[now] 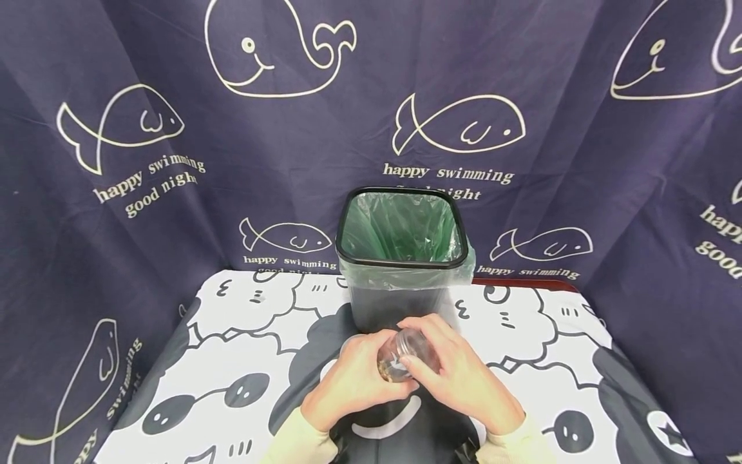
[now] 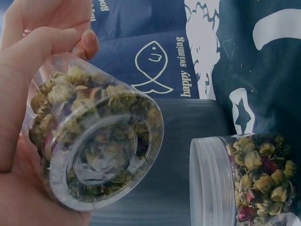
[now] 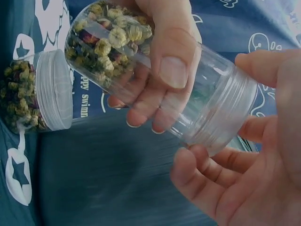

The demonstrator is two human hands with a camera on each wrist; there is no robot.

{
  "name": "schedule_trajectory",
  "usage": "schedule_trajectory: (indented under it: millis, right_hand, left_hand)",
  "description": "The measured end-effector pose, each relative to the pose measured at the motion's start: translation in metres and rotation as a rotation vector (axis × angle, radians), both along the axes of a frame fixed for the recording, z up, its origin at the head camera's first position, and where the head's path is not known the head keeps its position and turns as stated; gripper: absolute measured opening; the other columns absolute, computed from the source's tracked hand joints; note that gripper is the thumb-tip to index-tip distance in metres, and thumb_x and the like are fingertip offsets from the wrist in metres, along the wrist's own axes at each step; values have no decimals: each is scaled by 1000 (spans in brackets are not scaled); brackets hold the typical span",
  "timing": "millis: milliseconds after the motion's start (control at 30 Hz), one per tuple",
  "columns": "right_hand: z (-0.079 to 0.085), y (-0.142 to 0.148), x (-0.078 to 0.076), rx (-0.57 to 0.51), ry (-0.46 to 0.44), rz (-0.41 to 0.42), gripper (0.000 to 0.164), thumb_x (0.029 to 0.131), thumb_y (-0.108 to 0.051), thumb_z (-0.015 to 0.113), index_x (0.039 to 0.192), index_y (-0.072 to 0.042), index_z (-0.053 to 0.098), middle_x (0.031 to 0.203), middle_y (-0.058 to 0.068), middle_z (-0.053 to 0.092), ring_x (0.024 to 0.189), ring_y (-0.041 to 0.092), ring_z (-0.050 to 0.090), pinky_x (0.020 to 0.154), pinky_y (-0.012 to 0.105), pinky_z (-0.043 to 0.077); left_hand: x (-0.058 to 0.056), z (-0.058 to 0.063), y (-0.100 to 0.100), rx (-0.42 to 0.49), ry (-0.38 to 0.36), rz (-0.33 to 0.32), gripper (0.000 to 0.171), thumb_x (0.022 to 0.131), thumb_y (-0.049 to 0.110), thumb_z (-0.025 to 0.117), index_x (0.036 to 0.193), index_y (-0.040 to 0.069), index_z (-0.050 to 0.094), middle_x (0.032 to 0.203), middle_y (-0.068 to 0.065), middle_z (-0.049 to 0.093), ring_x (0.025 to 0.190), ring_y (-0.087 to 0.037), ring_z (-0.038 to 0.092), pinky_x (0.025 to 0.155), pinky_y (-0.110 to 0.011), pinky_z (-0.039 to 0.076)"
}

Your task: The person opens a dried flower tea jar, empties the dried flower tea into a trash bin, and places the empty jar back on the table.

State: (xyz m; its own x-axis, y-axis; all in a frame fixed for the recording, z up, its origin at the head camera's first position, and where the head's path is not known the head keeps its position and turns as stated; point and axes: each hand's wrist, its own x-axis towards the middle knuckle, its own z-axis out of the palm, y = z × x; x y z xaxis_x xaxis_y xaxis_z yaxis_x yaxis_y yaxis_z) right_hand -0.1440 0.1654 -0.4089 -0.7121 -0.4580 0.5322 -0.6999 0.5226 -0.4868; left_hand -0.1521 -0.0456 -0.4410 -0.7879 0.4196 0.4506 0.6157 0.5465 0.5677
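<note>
My left hand (image 1: 359,374) grips a clear plastic jar (image 2: 101,141) around its body. Dried yellowish flower buds, with a few reddish pieces, fill its lower part, and the jar is tilted. At the jar's top, the fingers and thumb of my right hand (image 1: 464,370) hold the translucent screw lid (image 3: 225,113), which sits on the mouth. Whether the lid is tight or loose I cannot tell. A second lidded jar of dried flowers (image 2: 261,179) stands close by on the cloth; in the head view my left hand mostly hides it.
Right behind the hands stands a dark bin (image 1: 394,306) with a black rim and a green plastic liner (image 1: 400,225). A patterned black-and-white cloth (image 1: 232,361) covers the table. Dark blue printed curtains (image 1: 313,148) hang around the back and sides.
</note>
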Motion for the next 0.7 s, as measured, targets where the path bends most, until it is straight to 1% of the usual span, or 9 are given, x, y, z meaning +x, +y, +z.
schedule_trajectory:
  millis: [100,167,200,267,367,433,533,600,700]
  right_hand:
    - [2,0,0,-18,49,75,46,92,-19,76,135,-18,60,126,-8,61,111,9,61,95,22,46]
    - [4,0,0,-29,68,115,46,91,-17,75,135,-16,60,129,-8,60,116,9,60,100,19,43]
    - [4,0,0,-34,71,125,46,91,-17,75,135,-16,60,129,-8,60,116,9,60,101,18,41]
    - [5,-1,0,-34,69,114,47,91,-19,75,135,-17,60,129,-9,60,116,8,59,101,17,41]
    - [3,0,1,-10,47,50,51,90,-24,77,137,-22,59,129,-11,61,115,7,60,99,19,44]
    - [2,0,1,5,28,-4,53,89,-26,78,138,-24,58,127,-12,62,108,5,61,93,21,48]
    - [-1,1,0,3,11,-78,49,89,-27,78,134,-22,60,114,-12,64,89,3,61,78,22,51]
    - [-2,1,0,-20,-7,-114,43,89,-26,78,128,-20,62,102,-12,64,75,1,57,67,21,49]
    - [-4,-1,0,-49,-47,-157,36,89,-28,79,121,-21,64,90,-15,62,64,-1,52,59,19,46]
  left_hand:
    - [-1,-1,0,2,3,-9,45,67,43,92,99,27,64,80,16,66,70,1,59,67,-14,46]
    - [-1,-1,0,7,1,-16,44,67,41,92,97,27,64,79,16,66,70,2,58,66,-13,46]
    - [-1,-1,0,11,-4,-17,44,66,41,93,97,27,64,79,17,66,70,2,58,66,-13,46]
    - [-1,-1,0,18,-5,-17,44,67,40,92,97,27,64,79,17,65,70,2,59,66,-13,46]
    - [0,0,2,22,4,-1,43,67,38,91,99,28,65,81,19,65,70,0,60,66,-14,47]
    - [1,0,3,21,11,16,45,67,38,91,103,26,66,84,19,65,72,-2,61,68,-16,48]
    - [4,1,4,2,22,51,51,68,40,91,109,25,66,88,18,65,77,-5,61,70,-18,49]
    - [5,0,5,-16,40,75,54,68,40,91,111,23,65,89,16,64,80,-8,60,72,-20,49]
    - [5,-2,4,-47,95,103,54,66,39,92,108,23,63,87,15,60,80,-11,59,71,-22,48]
